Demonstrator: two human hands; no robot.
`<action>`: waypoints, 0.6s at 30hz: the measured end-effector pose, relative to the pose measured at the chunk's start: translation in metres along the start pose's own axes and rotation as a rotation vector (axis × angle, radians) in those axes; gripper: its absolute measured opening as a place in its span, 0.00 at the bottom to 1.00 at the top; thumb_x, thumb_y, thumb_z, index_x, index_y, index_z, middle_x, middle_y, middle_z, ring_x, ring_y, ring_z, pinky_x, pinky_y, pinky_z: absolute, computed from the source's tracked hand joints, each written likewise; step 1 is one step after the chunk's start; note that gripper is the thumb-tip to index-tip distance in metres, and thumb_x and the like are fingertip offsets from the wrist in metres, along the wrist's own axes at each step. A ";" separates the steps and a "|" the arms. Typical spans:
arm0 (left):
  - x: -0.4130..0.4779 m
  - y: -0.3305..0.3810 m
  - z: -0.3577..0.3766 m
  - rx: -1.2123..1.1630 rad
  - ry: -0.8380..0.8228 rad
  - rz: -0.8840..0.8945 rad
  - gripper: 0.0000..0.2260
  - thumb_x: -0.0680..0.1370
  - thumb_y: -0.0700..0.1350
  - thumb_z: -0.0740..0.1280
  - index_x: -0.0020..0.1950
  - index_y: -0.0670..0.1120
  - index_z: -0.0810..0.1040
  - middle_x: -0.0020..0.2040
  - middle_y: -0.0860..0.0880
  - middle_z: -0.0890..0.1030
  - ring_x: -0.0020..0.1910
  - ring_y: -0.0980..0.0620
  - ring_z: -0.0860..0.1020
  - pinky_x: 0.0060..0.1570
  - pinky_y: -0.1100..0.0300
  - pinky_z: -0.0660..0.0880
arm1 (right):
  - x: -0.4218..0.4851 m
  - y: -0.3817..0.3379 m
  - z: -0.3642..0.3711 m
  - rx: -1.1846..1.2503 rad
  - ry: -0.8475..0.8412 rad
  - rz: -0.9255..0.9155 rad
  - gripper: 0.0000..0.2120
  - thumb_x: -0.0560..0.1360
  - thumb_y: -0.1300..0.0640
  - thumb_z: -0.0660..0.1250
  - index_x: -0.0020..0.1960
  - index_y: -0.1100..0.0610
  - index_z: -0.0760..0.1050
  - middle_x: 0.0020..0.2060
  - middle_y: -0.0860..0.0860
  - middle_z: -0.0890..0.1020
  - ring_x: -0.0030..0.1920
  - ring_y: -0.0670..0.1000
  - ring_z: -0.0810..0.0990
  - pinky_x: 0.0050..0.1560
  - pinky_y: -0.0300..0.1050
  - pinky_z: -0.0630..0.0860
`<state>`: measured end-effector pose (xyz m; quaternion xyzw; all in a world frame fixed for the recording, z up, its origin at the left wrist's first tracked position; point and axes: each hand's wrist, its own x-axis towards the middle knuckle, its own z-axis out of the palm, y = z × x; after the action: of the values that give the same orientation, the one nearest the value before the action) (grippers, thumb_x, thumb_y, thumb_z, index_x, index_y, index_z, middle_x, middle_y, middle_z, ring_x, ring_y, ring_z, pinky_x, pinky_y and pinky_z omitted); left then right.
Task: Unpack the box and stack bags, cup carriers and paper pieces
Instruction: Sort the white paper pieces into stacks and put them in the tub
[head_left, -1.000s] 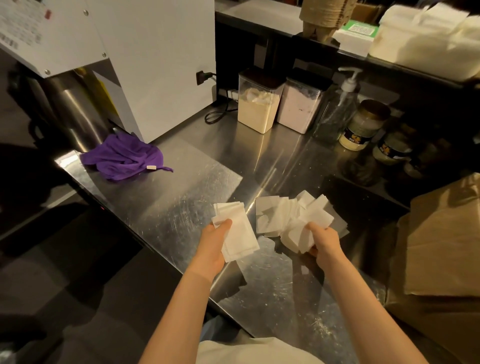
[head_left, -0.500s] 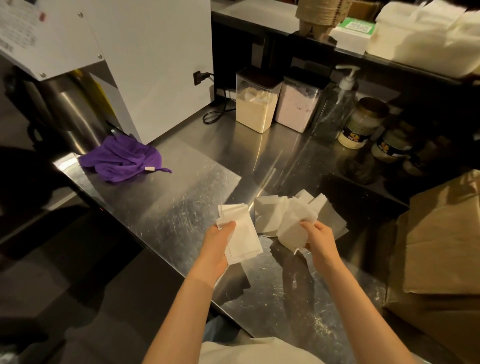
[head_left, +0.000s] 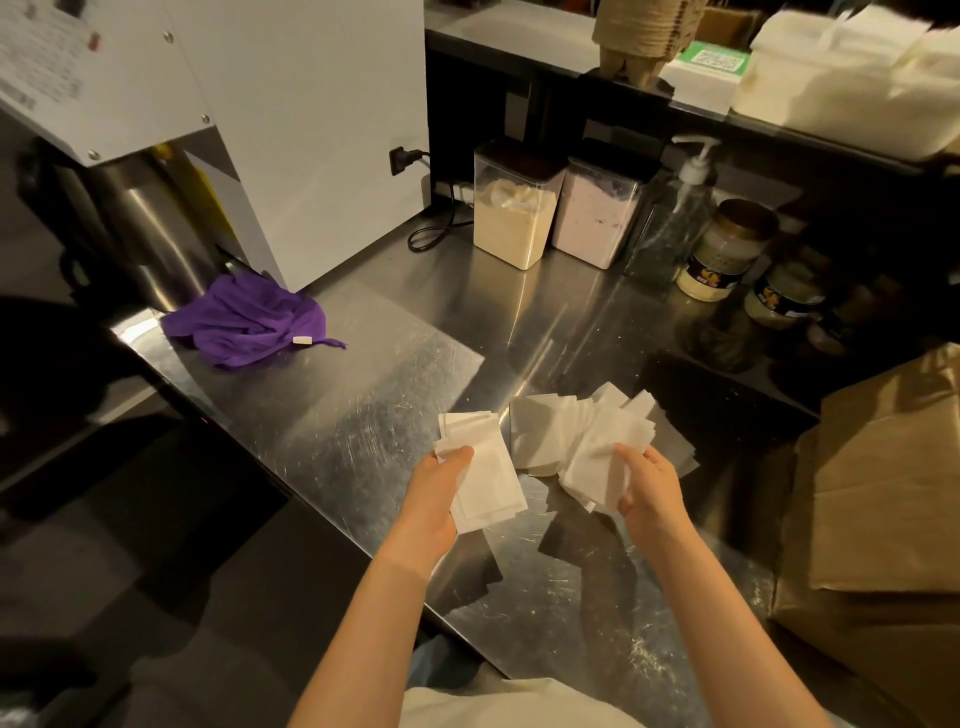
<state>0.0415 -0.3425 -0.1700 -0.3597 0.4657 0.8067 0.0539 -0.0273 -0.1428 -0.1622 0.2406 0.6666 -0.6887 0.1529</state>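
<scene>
Left hand (head_left: 436, 499) holds a squared stack (head_left: 485, 480) of white paper pieces, thumb pressed on top; the fingers underneath are hidden, so we cannot tell their spread. We judge the stack is kept lifted off the steel counter (head_left: 363, 405) so new pieces can be slid on.

Right hand (head_left: 649, 488) has its fingers curled into the near edge of the loose pile (head_left: 576, 436), pinching a few sheets. That pile is fanned and overlapping on the counter, just right of the stack. We read this as gathering and squaring the sheets.

The pieces are thin, matte, rectangular and floppy, and they bend at the grip. The counter is scratched and reflective.

Brown paper bags (head_left: 883, 493) lie flat at the right edge, creased and stiff-looking. A crumpled purple cloth (head_left: 249, 322) sits far left, well apart.
</scene>
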 end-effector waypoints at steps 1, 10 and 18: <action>0.001 0.000 -0.001 -0.005 0.002 -0.001 0.10 0.82 0.43 0.63 0.63 0.47 0.73 0.51 0.45 0.80 0.49 0.44 0.78 0.52 0.47 0.76 | 0.003 -0.001 0.000 0.002 0.046 0.039 0.10 0.80 0.61 0.60 0.61 0.57 0.71 0.51 0.52 0.76 0.48 0.53 0.76 0.48 0.50 0.77; 0.002 -0.002 0.002 0.013 0.025 -0.008 0.11 0.81 0.43 0.63 0.63 0.46 0.74 0.53 0.43 0.80 0.52 0.42 0.78 0.56 0.44 0.76 | 0.022 0.009 0.017 -0.264 0.122 0.069 0.24 0.77 0.62 0.65 0.72 0.56 0.65 0.64 0.57 0.74 0.61 0.60 0.74 0.59 0.58 0.75; 0.005 -0.006 0.001 0.030 0.009 -0.016 0.10 0.81 0.43 0.64 0.62 0.46 0.74 0.52 0.43 0.80 0.51 0.43 0.78 0.58 0.42 0.75 | 0.026 0.009 0.028 -0.378 0.212 0.111 0.31 0.73 0.61 0.71 0.71 0.62 0.62 0.64 0.60 0.73 0.61 0.61 0.73 0.55 0.53 0.73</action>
<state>0.0400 -0.3398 -0.1765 -0.3663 0.4749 0.7977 0.0635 -0.0481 -0.1685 -0.1838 0.3152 0.7820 -0.5128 0.1620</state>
